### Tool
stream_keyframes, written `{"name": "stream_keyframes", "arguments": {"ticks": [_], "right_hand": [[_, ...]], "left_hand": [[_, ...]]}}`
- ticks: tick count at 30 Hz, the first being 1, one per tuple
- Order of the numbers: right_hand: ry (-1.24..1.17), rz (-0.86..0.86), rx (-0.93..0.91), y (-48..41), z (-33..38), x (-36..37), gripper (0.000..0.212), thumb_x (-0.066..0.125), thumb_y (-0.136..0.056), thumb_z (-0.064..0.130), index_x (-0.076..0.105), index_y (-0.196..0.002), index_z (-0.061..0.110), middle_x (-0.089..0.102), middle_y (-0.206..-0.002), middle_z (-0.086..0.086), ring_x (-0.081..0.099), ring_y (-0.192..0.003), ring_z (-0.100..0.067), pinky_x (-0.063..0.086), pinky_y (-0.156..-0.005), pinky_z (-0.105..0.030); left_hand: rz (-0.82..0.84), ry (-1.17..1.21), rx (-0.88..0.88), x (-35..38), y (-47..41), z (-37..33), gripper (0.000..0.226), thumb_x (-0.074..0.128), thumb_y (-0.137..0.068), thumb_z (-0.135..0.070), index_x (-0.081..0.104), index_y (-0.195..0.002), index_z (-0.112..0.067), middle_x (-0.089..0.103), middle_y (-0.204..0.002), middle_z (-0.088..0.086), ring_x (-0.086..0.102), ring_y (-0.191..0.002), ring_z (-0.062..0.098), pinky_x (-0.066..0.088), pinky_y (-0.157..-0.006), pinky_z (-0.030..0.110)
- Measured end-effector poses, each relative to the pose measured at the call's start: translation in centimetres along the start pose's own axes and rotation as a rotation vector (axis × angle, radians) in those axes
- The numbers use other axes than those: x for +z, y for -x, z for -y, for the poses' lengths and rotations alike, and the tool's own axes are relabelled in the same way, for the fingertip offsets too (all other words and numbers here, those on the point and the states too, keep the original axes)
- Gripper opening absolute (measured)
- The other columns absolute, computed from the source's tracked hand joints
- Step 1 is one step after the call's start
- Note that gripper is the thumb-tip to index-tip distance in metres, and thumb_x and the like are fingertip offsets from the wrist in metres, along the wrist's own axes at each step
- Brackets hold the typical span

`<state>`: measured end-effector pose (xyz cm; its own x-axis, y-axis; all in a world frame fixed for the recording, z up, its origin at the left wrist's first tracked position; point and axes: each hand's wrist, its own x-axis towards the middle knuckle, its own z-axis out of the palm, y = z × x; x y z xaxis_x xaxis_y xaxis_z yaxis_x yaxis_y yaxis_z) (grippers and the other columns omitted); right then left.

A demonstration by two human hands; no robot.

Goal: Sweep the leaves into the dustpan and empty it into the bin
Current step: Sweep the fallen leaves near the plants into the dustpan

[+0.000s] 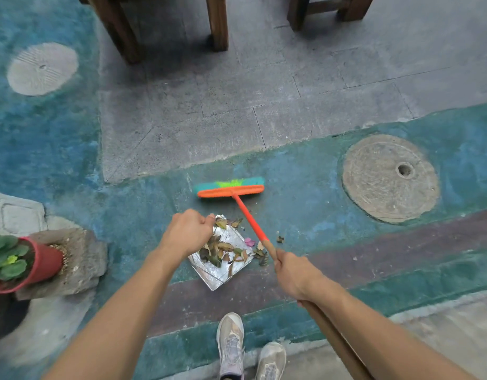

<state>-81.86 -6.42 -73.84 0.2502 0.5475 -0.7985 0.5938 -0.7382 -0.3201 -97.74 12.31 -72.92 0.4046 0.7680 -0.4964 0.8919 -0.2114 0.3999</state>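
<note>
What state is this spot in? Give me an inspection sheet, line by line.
Surface: blue-green painted floor, grey paving beyond.
Job's things: dustpan on the floor with leaves piled in it; broom head on the floor beyond the pan; bin not in view.
Clutter: stray leaves and a pink petal by the pan's right edge.
Grippers: left hand grips the dustpan's far corner; right hand grips the broom handle.
Cables: nothing seen.
Surroundings: potted plant on a stone at left; round cover at right, another upper left; wooden legs at top; shoes at bottom.
</note>
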Motion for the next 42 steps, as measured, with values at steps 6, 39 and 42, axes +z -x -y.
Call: {"name": "stream_keyframes", "arguments": {"ticks": [6,39,42], "right_hand": [[-0.416,0.118,0.008,8.5,-2.6,4.2,0.028,0.036,-0.101,0.044,0.05,-0.122,0.057,0.056,-0.067,0.012,0.049,-0.043,0.0,0.04,-0.047,-0.013],[-0.877,0.164,0.014,14.1,-2.0,4.4,0.044,0.035,-0.106,0.018,0.06,-0.128,0.047,0.053,-0.047,0.018,0.029,-0.039,-0.01,0.024,-0.04,-0.019],[-0.951,0.103,0.047,13.9,-0.8,1.8,0.039,0.038,-0.106,0.021,0.061,-0.127,0.045,0.039,-0.047,0.003,0.028,-0.035,-0.011,0.022,-0.033,-0.015]], "left_hand": [[-0.023,-0.002,0.009,-0.6,-0.3,0.0,0.057,0.045,-0.091,-0.036,0.039,-0.041,-0.009,0.05,-0.051,0.012,0.053,-0.066,0.036,0.038,-0.06,0.033],[-0.014,0.016,0.086,-0.7,0.8,0.1,0.06,0.049,-0.092,-0.031,0.035,-0.038,-0.007,0.041,-0.043,0.014,0.058,-0.073,0.042,0.045,-0.065,0.04],[-0.012,0.018,0.073,-0.9,0.8,0.2,0.061,0.049,-0.091,-0.031,0.035,-0.036,-0.007,0.036,-0.035,0.005,0.049,-0.061,0.035,0.037,-0.058,0.034]]}}
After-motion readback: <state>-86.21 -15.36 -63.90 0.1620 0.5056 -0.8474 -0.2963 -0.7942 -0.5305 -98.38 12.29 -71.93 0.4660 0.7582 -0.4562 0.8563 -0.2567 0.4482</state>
